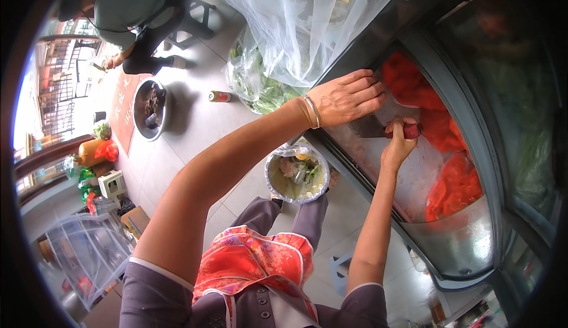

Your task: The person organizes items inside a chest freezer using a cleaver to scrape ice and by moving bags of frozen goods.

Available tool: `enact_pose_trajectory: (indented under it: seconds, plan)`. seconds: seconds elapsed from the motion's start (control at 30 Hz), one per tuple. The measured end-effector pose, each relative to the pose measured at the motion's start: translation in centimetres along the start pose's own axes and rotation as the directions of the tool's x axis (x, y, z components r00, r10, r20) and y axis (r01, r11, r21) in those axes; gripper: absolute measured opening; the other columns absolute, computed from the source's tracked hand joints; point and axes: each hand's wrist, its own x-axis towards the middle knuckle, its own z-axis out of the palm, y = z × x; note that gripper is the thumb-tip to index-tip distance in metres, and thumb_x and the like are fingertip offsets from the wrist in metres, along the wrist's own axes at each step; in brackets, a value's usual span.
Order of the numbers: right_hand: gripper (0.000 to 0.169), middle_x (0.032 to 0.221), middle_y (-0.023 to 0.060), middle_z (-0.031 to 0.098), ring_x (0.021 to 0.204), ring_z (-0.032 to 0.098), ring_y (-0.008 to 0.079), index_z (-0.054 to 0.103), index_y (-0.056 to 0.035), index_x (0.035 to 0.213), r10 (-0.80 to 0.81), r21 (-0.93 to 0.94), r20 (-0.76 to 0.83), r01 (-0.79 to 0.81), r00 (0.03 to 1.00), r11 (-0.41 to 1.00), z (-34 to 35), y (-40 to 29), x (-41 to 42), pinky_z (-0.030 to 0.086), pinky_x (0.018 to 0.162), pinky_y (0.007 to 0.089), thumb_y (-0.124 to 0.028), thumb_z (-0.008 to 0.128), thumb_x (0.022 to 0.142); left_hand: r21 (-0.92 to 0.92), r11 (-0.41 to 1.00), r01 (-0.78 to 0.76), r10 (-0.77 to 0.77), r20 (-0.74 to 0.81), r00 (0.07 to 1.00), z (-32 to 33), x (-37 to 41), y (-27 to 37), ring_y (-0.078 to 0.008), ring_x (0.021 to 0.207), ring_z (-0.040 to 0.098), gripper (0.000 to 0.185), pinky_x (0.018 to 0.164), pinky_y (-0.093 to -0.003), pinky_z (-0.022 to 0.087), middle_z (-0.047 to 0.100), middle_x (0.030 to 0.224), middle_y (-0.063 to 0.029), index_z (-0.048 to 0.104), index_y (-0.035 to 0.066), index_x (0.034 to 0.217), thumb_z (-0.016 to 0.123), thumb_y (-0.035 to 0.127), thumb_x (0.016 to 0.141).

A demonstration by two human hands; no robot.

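Note:
My right hand (399, 139) grips the red handle (412, 130) of a broad-bladed knife, probably a cleaver. Its dark blade (367, 127) points left, over the frosty inside (390, 168) of a freezer case. Above the blade, my left hand (348, 95), with a silver bangle (313, 111) at the wrist, reaches across the case's near edge, palm down and fingers extended. The palm's underside is hidden, so I cannot tell whether it holds anything. Red plastic bags (455, 186) lie along the far side of the case, beyond my right hand.
A lined bucket (268, 179) of food scraps stands by my feet. White netting (293, 26) hangs beside a clear bag of greens (262, 84). A can (219, 96) and a metal basin (165, 119) are on the tiles. Another person (133, 8) bends near a stool (195, 24).

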Motion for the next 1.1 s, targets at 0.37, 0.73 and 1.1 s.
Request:
enact_pose_trajectory:
  seconds: [0.37, 0.73, 1.1]
  plan:
    - [0.013, 0.063, -0.0007, 0.046, 0.056, 0.044, 0.0091, 0.050, -0.0057, 0.080, -0.009, -0.016, 0.060, 0.010, 0.998, 1.000, -0.2, 0.4, 0.8, 0.038, 0.056, 0.0248, -0.001, 0.058, 0.089, 0.006, 1.000, 0.011, -0.011, 0.017, 1.000, -0.2, 0.3, 0.0, -0.0253, 0.109, 0.058, 0.040, 0.104, -0.0416, 0.042, 0.058, 0.121, -0.0127, 0.055, 0.002, 0.117, 0.057, 0.010, 0.078]
    - [0.012, 0.065, -0.0007, 0.050, 0.057, 0.046, 0.0087, 0.050, -0.0059, 0.079, -0.053, -0.026, 0.101, 0.056, 0.993, 0.998, 0.8, 0.4, 2.2, 0.037, 0.053, 0.0240, 0.002, 0.057, 0.085, 0.022, 1.000, 0.019, -0.020, 0.034, 0.999, -0.2, 0.2, 0.3, -0.0251, 0.110, 0.058, 0.041, 0.104, -0.0410, 0.041, 0.058, 0.122, -0.0129, 0.055, 0.002, 0.119, 0.059, 0.010, 0.078]
    - [0.013, 0.066, 0.0005, 0.051, 0.059, 0.048, 0.0093, 0.050, -0.0046, 0.079, -0.032, -0.081, 0.036, 0.034, 0.999, 0.996, 0.8, 0.9, 0.5, 0.039, 0.056, 0.0248, 0.001, 0.059, 0.087, -0.001, 0.999, 0.035, -0.035, 0.032, 0.999, -0.4, 0.5, 0.2, -0.0249, 0.111, 0.058, 0.042, 0.104, -0.0402, 0.041, 0.058, 0.121, -0.0123, 0.054, 0.002, 0.120, 0.058, 0.010, 0.078]
